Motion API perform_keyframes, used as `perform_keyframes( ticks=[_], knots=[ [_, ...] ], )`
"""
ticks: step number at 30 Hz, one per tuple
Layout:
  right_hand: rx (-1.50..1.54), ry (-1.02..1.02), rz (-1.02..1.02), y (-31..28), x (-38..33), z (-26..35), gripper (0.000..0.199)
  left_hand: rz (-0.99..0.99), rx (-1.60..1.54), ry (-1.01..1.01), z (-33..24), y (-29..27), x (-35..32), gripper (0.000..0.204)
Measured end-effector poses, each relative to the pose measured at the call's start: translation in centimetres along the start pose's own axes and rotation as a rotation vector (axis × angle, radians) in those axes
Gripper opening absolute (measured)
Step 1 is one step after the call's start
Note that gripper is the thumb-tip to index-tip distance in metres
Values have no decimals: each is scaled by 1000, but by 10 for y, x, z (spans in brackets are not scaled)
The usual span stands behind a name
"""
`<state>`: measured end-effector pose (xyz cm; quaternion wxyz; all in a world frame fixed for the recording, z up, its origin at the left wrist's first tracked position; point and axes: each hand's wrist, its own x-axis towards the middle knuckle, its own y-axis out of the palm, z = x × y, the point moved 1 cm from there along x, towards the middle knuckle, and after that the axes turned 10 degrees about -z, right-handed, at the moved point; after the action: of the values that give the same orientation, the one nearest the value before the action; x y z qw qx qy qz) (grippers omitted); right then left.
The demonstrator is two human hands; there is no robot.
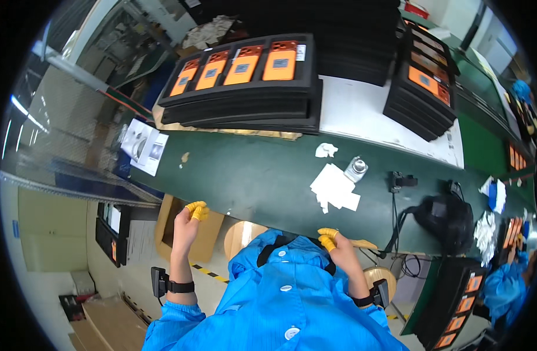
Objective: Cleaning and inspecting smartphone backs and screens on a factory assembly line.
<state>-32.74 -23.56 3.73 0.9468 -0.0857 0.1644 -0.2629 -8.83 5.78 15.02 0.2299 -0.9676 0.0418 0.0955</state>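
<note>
My left hand [190, 225] hovers just off the front edge of the green-topped table [251, 175], at the left. Its fingertips wear yellow finger cots and are bent together against the thumb, with nothing visible between them. Beside the same edge, further right, is my right hand [340, 250]. Yellow cots cover its fingertips too; finger and thumb are slightly apart and nothing shows in them. Ahead of it lie white paper sheets [333, 188], a small clear-and-silver bottle [356, 169] and a crumpled white tissue [326, 150].
Black foam trays [239, 108] holding orange phones are stacked at the back left, with another stack [423, 99] at the back right. A printed sheet [144, 146] lies at the left. A black bag [447, 222] and a black stand with a cable [402, 181] are at the right. Another person in blue [508, 286] is far right.
</note>
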Motion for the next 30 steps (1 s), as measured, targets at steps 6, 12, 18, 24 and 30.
perform_keyframes(
  ticks=[6, 12, 18, 24, 30],
  knots=[
    [78, -103, 10, 51, 11, 10, 25, 26, 64, 85, -13, 14, 10, 25],
    [7, -288, -168, 107, 39, 3, 21, -2, 592, 649, -77, 58, 61, 19],
    [96, -227, -221, 106, 79, 26, 28, -693, 383, 1239, -125, 38, 186, 19],
    [-10, -473, -725, 15, 150, 136, 33, -813, -75, 836, -70, -118, 388, 41],
    [-26, -494, -812, 36, 270, 189, 47, -310, -185, 398, -48, -53, 432, 37]
  ],
)
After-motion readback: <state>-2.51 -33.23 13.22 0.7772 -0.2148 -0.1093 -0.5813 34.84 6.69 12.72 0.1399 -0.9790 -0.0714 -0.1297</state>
